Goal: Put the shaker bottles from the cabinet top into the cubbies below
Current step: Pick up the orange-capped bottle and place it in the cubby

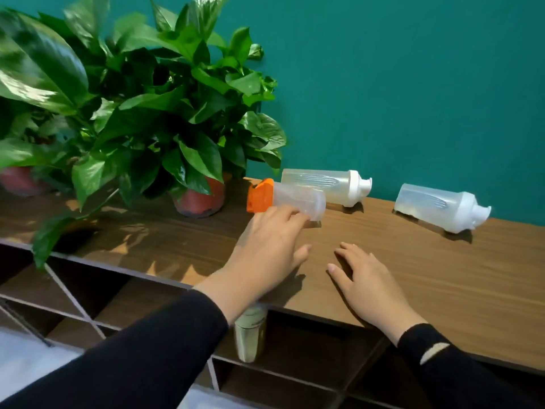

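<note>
Three shaker bottles lie on their sides along the cabinet top's (413, 284) back edge. The orange-lidded bottle (284, 199) lies just beyond the left hand (265, 249), whose spread fingers touch its clear body without closing round it. The right hand (365, 278) rests flat and open on the wood, holding nothing, well short of the two white-lidded bottles (324, 187) (442, 211). Another bottle (249, 335) stands in a cubby below the front edge.
</note>
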### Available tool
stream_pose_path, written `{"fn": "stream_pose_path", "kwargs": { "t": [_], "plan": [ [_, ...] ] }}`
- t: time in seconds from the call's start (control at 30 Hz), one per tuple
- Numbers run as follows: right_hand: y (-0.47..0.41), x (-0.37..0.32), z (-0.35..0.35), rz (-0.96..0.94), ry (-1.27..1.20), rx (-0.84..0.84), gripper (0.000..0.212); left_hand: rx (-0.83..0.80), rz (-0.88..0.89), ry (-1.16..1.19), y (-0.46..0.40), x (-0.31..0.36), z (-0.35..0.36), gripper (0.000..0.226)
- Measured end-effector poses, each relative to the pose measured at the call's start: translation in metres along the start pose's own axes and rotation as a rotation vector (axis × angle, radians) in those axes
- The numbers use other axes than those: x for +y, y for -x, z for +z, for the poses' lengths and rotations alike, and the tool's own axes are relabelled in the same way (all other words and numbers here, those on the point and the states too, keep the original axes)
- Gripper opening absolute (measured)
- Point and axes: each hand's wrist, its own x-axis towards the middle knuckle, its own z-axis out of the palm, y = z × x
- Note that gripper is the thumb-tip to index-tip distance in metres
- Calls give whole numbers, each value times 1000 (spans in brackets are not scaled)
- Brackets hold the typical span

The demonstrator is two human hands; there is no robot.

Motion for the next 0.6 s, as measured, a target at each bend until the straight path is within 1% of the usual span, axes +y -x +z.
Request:
{"fn": "stream_pose_path", "kwargs": {
  "t": [0.07,0.17,0.27,0.33,0.4,0.5,0.53,0.6],
  "plan": [
    [3,-3,-1,3,-17,25,58,-49,15,-182,-40,-14,9,57],
    [3,-5,-6,17,-51,39,56,-145,-31,-424,-82,-31,23,63],
    [3,-2,-5,24,-97,52,55,-281,-83,-456,-105,-41,36,57],
    [0,2,-2,36,-129,82,54,-346,-77,-509,-111,-45,42,56],
    [-2,7,0,35,-159,100,53,-357,-78,-544,-111,-45,47,56],
    [-5,12,1,31,-235,120,54,-327,-126,-465,-104,-39,48,51],
    [-6,14,1,38,-289,136,55,-300,-108,-446,-97,-34,46,52],
    [-7,18,-3,60,-469,163,53,-209,5,-473,-79,-24,34,59]
  ]
}}
